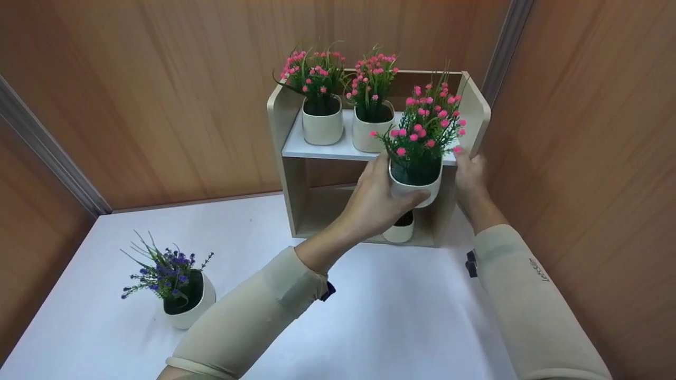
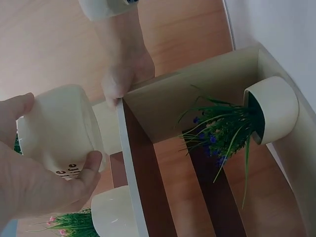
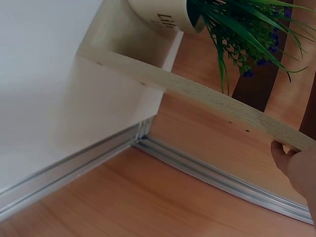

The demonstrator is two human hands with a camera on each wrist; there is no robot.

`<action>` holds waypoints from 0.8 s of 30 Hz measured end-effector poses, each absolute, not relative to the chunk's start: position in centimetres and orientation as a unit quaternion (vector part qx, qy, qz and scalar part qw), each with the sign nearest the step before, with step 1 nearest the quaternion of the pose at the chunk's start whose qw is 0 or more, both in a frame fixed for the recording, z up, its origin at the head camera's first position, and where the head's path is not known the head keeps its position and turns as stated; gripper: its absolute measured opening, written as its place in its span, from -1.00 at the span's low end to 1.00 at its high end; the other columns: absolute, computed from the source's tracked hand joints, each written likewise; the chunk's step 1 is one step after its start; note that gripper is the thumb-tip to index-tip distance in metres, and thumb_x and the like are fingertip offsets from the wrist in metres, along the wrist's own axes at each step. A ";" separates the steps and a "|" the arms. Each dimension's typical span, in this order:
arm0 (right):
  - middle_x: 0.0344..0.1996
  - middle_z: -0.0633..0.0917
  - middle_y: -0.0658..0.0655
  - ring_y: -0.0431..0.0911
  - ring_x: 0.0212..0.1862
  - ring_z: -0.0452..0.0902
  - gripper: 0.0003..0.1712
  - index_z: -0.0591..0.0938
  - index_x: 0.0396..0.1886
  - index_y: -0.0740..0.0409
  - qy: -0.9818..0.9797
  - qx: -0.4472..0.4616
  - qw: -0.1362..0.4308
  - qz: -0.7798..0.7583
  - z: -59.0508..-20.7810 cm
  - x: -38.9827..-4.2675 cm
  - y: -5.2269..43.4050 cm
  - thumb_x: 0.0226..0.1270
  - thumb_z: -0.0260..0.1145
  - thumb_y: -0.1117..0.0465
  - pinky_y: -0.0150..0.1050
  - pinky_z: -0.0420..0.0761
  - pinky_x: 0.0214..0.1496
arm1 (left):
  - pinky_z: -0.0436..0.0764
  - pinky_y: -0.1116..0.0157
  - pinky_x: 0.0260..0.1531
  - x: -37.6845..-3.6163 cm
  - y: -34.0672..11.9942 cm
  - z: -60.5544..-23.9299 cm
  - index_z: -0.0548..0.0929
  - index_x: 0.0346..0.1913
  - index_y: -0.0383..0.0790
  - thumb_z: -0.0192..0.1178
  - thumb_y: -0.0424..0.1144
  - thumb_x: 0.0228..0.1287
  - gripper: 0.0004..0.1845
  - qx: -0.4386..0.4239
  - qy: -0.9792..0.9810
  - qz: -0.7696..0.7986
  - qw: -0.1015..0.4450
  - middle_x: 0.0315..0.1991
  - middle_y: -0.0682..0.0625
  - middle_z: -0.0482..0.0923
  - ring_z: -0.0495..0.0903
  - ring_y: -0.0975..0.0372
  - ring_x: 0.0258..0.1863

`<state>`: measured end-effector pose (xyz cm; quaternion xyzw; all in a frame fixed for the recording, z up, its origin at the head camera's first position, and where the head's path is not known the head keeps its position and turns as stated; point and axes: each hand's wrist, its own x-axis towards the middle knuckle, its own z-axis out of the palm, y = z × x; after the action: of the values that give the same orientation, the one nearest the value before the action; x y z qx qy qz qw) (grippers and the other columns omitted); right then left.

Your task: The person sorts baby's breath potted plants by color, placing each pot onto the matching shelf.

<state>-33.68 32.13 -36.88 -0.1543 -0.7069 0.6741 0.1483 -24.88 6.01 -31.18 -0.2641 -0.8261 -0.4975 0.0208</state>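
Observation:
My left hand point(image 1: 369, 203) grips the white pot of a pink-flowered plant point(image 1: 430, 186), thumb across its front. The plant stands upright before the right part of the upper shelf, and dark lettering shows on the held pot point(image 2: 59, 123) in the left wrist view. My right hand point(image 1: 471, 177) holds the right side panel point(image 3: 217, 96) of the small wooden shelf unit point(image 1: 291, 184) by its front edge. Two more pink-flowered plants, one at the left point(image 1: 323, 126) and one in the middle point(image 1: 369, 134), stand on the upper shelf.
A purple-flowered plant point(image 2: 279, 111) stands in the lower compartment, partly hidden in the head view. Another purple-flowered plant point(image 1: 203, 298) sits on the white table point(image 1: 248, 227) at the left, near my left forearm. Wood-patterned walls point(image 1: 185, 95) enclose the table.

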 end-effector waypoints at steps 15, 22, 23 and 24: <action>0.73 0.20 0.03 -0.04 0.72 0.09 -0.20 0.11 0.73 -0.05 -0.714 -0.118 0.183 0.665 -37.7 -33.3 32.0 0.72 0.07 -0.22 0.08 0.01 0.86 | 0.43 -0.10 0.63 -28.8 10.2 -29.7 -0.09 0.79 -0.06 0.45 0.21 0.38 0.19 -0.226 -0.861 -0.455 0.013 0.69 -0.10 0.18 0.34 0.03 0.62; 0.64 0.35 0.10 -0.01 0.62 0.25 -0.13 0.16 0.69 -0.05 -0.685 -0.058 0.185 0.702 -38.1 -33.2 32.2 0.60 0.19 -0.29 0.13 0.13 0.83 | 0.50 0.07 0.59 -29.9 11.9 -30.4 0.01 0.74 -0.23 0.46 0.20 0.37 0.16 -0.204 -0.873 -0.440 0.054 0.62 -0.13 0.36 0.47 0.08 0.56; 0.62 0.37 0.09 -0.02 0.60 0.26 -0.17 0.18 0.68 -0.06 -0.681 -0.053 0.185 0.707 -38.1 -33.2 32.2 0.63 0.18 -0.27 0.11 0.16 0.82 | 0.53 0.09 0.56 -30.0 12.2 -30.4 0.04 0.73 -0.24 0.47 0.20 0.38 0.14 -0.204 -0.874 -0.437 0.061 0.58 -0.13 0.41 0.51 0.09 0.53; 0.61 0.39 0.09 -0.03 0.59 0.28 -0.20 0.20 0.67 -0.07 -0.675 -0.047 0.187 0.712 -38.0 -33.3 32.3 0.64 0.19 -0.23 0.09 0.19 0.82 | 0.54 0.10 0.55 -30.1 12.4 -30.4 0.07 0.71 -0.24 0.46 0.20 0.38 0.11 -0.202 -0.876 -0.434 0.065 0.55 -0.12 0.45 0.53 0.10 0.50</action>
<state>-33.27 32.27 -37.99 -0.0470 -0.6747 0.7125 0.1869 -30.11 12.45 -30.36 -0.2017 -0.8756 -0.4341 0.0649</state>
